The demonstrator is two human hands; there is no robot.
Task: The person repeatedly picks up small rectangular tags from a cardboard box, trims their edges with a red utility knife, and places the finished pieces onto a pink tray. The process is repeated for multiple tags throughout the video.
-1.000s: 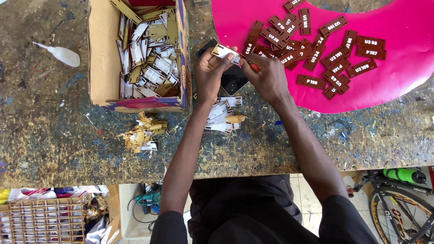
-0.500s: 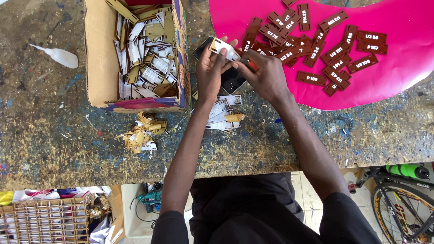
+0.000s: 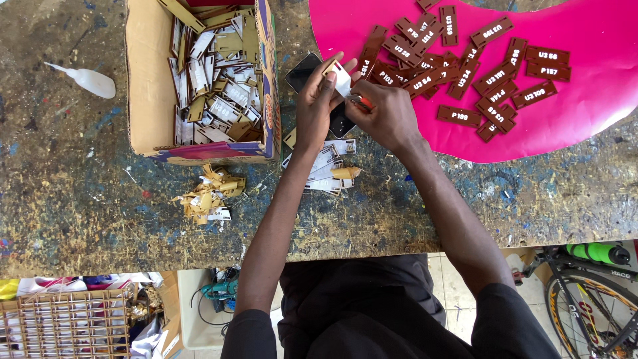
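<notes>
**Small tags worked by hand at a paint-spattered bench**

A person leans over the workbench [image 3: 80, 199], its top crusted with old paint; the open cardboard box [image 3: 199, 80] serves as the landmark here; to the right of the box a bright pink sheet [image 3: 598, 80] carries a loose scatter of dark brown tags [image 3: 458, 116], roughly thirty in all, the overlaps making an exact count unsure; inside the box lies a jumble of pale and white tags too tangled to number; one black phone [image 3: 306, 70] sits just right of the box, partly under the hands; below the box's front edge lie one heap of tan scraps [image 3: 206, 193] and, to its right, one small pile of white peelings [image 3: 329, 169]; one white squeeze bottle [image 3: 86, 80] lies well to the left of the box.

The left hand [image 3: 316, 106] pinches one small white-faced tag [image 3: 340, 76] between thumb and fingertips, closed firmly on it, just right of the box and above the phone; the right hand [image 3: 385, 116] is curled tight around a small orange-tipped tool [image 3: 362, 103], its point close to the tag; the step appears to be stripping the white covering off the piece; the next move likely calls for a steady pinch and a careful lift of the film's edge.
</notes>
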